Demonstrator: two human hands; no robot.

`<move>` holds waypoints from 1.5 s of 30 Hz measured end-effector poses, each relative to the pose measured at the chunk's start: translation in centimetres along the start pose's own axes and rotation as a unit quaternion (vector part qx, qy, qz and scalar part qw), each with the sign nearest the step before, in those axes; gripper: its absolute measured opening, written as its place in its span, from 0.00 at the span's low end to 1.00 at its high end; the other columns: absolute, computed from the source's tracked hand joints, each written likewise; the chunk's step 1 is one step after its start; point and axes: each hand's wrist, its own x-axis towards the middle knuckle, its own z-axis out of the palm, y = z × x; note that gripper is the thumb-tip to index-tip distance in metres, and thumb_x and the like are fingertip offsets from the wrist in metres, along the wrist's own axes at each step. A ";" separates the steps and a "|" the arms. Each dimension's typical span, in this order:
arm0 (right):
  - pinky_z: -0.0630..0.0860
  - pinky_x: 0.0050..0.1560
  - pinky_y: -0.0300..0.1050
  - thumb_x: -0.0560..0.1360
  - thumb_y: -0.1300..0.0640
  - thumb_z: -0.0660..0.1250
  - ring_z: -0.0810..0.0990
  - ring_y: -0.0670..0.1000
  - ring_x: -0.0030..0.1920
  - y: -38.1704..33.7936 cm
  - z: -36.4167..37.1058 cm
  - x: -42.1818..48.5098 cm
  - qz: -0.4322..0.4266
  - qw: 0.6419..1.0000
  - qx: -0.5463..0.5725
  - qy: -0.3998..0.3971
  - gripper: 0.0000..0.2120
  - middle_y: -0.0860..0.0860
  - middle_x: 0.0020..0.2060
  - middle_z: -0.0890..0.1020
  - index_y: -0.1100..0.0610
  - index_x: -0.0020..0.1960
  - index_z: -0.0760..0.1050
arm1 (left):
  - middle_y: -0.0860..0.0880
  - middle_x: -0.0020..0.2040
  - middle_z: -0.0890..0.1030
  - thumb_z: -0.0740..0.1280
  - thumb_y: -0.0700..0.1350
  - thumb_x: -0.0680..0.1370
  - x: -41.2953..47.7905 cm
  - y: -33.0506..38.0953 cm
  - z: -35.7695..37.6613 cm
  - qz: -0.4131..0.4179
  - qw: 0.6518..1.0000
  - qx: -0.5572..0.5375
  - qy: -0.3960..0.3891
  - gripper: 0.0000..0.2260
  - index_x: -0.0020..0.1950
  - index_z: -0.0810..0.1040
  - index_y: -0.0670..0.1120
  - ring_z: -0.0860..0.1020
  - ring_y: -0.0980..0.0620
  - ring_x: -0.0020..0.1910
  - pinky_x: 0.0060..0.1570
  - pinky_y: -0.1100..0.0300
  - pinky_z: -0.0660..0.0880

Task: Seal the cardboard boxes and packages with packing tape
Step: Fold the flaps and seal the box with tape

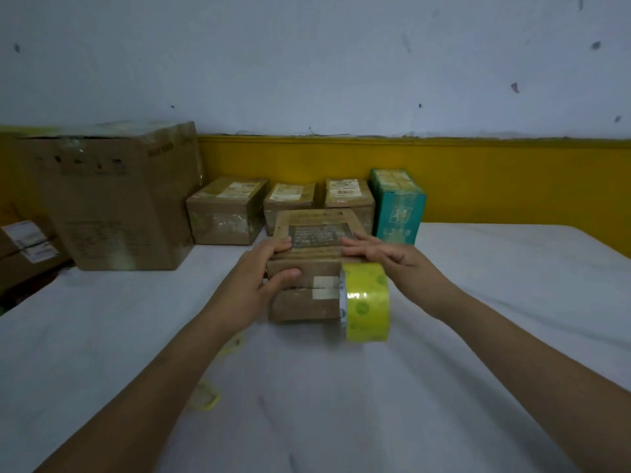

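Gripping the box (307,278) at its left edge with the left hand (254,285), thumb curled on the front. Pressing flat on top with the right hand (382,256), fingers straight, tape roll (367,302) just beneath that palm.

Dim, soft, wide-angle bowing (glare on the tape roll (367,300)).

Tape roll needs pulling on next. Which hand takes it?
Right. The right hand lies flat on top of the cardboard box, directly above the tape roll at the box's front right corner. The left hand grips the box's left side, probably steadying it, and is likely best left there.
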 end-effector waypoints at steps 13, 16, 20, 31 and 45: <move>0.78 0.56 0.39 0.67 0.20 0.52 0.81 0.38 0.55 -9.7 -6.3 6.0 0.009 0.955 0.139 0.263 0.34 0.36 0.55 0.82 0.40 0.61 0.76 | 0.44 0.71 0.74 0.59 0.68 0.78 12.7 11.4 -6.2 -0.231 0.968 0.049 -0.084 0.31 0.68 0.77 0.46 0.74 0.43 0.67 0.56 0.57 0.68; 0.74 0.36 0.27 0.69 0.31 0.69 0.77 0.28 0.44 -9.4 -6.2 7.7 0.009 0.970 -0.033 0.241 0.16 0.31 0.44 0.80 0.36 0.52 0.70 | 0.43 0.74 0.71 0.60 0.62 0.81 14.5 12.0 -6.2 -0.190 0.971 0.142 -0.042 0.28 0.73 0.71 0.44 0.72 0.43 0.69 0.58 0.57 0.69; 0.74 0.38 0.28 0.74 0.42 0.71 0.79 0.35 0.45 -9.1 -6.9 10.9 -0.010 0.976 -0.050 0.214 0.14 0.38 0.48 0.80 0.41 0.56 0.71 | 0.51 0.81 0.57 0.67 0.71 0.70 16.1 13.2 -5.1 0.001 0.979 0.159 -0.126 0.49 0.82 0.48 0.53 0.63 0.49 0.76 0.74 0.48 0.62; 0.73 0.35 0.44 0.73 0.41 0.71 0.79 0.49 0.42 -11.4 -11.2 12.4 0.102 0.960 -0.072 0.252 0.23 0.50 0.45 0.81 0.58 0.58 0.78 | 0.53 0.75 0.58 0.73 0.68 0.67 18.9 10.6 -4.1 0.025 0.953 0.282 -0.108 0.41 0.71 0.52 0.63 0.66 0.42 0.70 0.66 0.36 0.63; 0.65 0.20 0.31 0.70 0.35 0.70 0.73 0.43 0.29 -10.4 -7.9 6.7 0.127 0.916 -0.329 0.192 0.17 0.44 0.30 0.77 0.48 0.38 0.74 | 0.65 0.80 0.44 0.64 0.73 0.69 20.9 8.8 -4.9 -0.017 0.932 0.298 -0.206 0.36 0.71 0.48 0.79 0.46 0.38 0.79 0.71 0.28 0.42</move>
